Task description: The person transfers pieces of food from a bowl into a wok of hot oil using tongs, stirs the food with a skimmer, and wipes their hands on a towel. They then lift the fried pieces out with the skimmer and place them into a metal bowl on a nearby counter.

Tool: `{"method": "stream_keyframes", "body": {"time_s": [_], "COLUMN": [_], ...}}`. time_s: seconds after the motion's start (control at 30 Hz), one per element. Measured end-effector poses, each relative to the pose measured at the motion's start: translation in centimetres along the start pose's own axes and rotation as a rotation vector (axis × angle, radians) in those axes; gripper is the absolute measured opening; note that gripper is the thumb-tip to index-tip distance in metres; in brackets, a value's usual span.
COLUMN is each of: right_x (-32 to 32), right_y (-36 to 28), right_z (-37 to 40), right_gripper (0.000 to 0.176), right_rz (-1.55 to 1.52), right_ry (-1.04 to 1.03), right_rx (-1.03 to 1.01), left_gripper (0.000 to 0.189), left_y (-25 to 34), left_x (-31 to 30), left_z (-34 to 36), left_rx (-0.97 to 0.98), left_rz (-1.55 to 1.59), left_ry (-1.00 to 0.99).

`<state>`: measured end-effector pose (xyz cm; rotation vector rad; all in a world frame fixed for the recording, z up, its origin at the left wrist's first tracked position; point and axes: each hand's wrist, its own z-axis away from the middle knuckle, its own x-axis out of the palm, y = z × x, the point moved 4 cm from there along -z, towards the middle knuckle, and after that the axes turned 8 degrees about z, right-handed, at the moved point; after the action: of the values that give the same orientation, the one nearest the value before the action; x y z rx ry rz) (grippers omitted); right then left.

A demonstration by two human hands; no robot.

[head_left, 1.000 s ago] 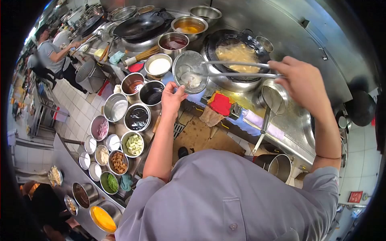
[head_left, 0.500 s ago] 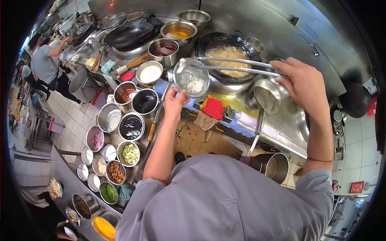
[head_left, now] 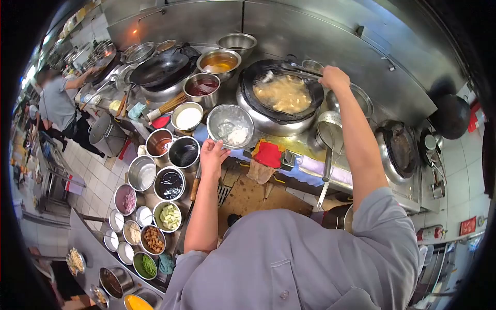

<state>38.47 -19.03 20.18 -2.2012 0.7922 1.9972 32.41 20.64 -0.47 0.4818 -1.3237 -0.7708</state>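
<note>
My left hand (head_left: pixel 212 155) grips a metal bowl (head_left: pixel 217 114) by its near rim, with fingers and thumb closed on it. Inside lies a small heap of pale, coated pieces (head_left: pixel 237 135). My right hand (head_left: pixel 335 77), stretched forward, is closed around long metal tongs (head_left: pixel 306 71). Their far end reaches over the back of a black wok (head_left: pixel 312 103) on the stove. Bubbling oil (head_left: pixel 283 94) fills the wok, with pale golden pieces in it. One whitish piece (head_left: pixel 267 77) shows at the oil's back left edge.
Pots of red liquid (head_left: pixel 202 87) and white liquid (head_left: pixel 187 117) stand left of the bowl. Ingredient containers, including cut green vegetable (head_left: pixel 169 216), line the left counter. A strainer (head_left: pixel 330 132) lies to the right. Another person (head_left: pixel 59 98) works at the far left.
My right hand has moved forward and left, bringing the tongs from above the bowl to the wok. The bowl has come slightly left and down and holds less. The oil bubbles more.
</note>
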Motion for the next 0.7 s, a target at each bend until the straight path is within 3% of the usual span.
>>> {"method": "stream_keyframes", "body": {"time_s": [0.1,0.3,0.37,0.43,0.53,0.7], "right_x": [-3.7,-11.6,-12.4,-12.9,-13.5,-12.6], "right_y": [-0.4,-3.8,-4.5,-5.4,-6.0,-5.5], "right_z": [2.7,11.0,14.0,17.0,19.4,19.9], "right_gripper": [0.032,0.031,0.03,0.026,0.02,0.017], "right_rz": [-0.077,-0.048,-0.025,0.064,0.119,0.201], "right_ry": [0.098,0.196,0.179,0.265,0.328,0.375], "right_rx": [-0.018,-0.309,-0.405,-0.676,-0.824,-0.861], "left_gripper": [0.015,0.016,0.016,0.017,0.018,0.017], "left_y": [1.0,0.8,0.8,1.1,1.5,2.1], "left_x": [-0.7,-3.0,-3.1,-2.6,-1.4,0.8], "left_z": [0.8,0.1,-0.5,-0.7,-0.9,-1.6], "left_rx": [0.038,0.134,0.286,0.295,0.298,0.266], "left_rz": [0.008,-0.09,-0.211,-0.267,-0.371,-0.433], "left_ry": [0.034,0.059,0.081,0.104,0.03,-0.139]}}
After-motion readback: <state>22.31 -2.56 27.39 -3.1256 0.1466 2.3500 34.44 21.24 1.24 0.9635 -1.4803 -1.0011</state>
